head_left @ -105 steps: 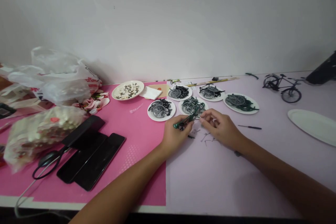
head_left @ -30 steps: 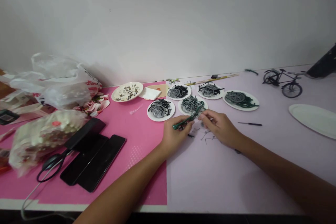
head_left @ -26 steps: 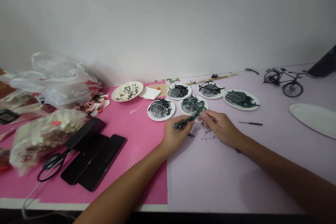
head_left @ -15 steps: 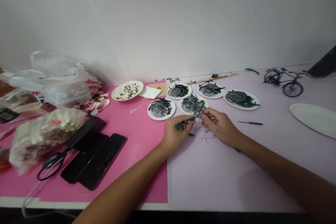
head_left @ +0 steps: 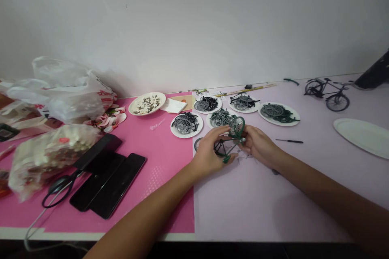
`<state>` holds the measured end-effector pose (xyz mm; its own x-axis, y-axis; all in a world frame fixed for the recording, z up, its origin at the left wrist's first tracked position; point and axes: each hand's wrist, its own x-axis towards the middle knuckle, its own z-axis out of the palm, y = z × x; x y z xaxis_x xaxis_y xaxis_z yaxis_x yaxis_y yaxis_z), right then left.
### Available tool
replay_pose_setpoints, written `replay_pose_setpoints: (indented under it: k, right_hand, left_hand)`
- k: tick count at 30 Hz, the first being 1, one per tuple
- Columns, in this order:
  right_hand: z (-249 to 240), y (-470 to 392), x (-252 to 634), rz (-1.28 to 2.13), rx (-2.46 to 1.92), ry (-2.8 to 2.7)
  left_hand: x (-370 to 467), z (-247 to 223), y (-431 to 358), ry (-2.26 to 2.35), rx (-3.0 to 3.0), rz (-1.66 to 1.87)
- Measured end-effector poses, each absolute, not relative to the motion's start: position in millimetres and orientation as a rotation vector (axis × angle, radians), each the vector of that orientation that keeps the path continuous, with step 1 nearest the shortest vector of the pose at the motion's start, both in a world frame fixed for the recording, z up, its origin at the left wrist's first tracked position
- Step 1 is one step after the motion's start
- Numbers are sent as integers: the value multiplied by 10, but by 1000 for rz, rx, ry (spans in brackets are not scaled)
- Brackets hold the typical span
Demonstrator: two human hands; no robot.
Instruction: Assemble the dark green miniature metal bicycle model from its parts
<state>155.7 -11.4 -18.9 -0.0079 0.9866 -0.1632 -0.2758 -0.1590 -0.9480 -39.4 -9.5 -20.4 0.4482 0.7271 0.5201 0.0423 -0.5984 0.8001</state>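
A green model bicycle (head_left: 231,147) is held between both hands above the lilac table half. My left hand (head_left: 208,156) is closed around its frame, with the green saddle showing near the thumb. My right hand (head_left: 258,141) pinches it by the upright green wheel (head_left: 237,126), its fingertips partly hidden. A dark wheel edge (head_left: 197,144) shows left of my left hand; whether it belongs to the held bicycle I cannot tell. Thin small parts (head_left: 243,155) lie beneath the hands. Just behind them is a plate (head_left: 209,122) with grey wheels and green pieces.
Several more plates of model parts stand behind, such as the green set (head_left: 280,114). A thin screwdriver (head_left: 292,141) lies at right, near a finished-looking dark model bicycle (head_left: 328,92) and an oval white plate (head_left: 364,137). Phones (head_left: 118,186) and plastic bags (head_left: 69,97) occupy the left.
The green model bicycle has been turned, so its wheel now stands up between my hands and the saddle points down. My left hand has opened wider around the frame.
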Motion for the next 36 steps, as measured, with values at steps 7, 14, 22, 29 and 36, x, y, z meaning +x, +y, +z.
replay_pose_setpoints:
  k: [7, 14, 22, 29, 36]
  right_hand:
    - [-154, -108, 1581, 1446, -1109, -767]
    - [-128, -129, 1583, 1515, -1088, -889]
    - [-239, -140, 1561, 1541, -1108, -1045]
    - [-280, -150, 1548, 1558, -1080, -1149]
    - [-235, -180, 1527, 1610, -1035, -1233]
  left_hand:
    - [-475, -170, -89, 563, 1993, 1066]
    - [-490, -156, -33, 534, 1597, 1027]
    - [-465, -2, -20, 657, 1322, 935]
    - [-405, 22, -28, 745, 1312, 837]
    - [-406, 23, -7, 747, 1209, 765]
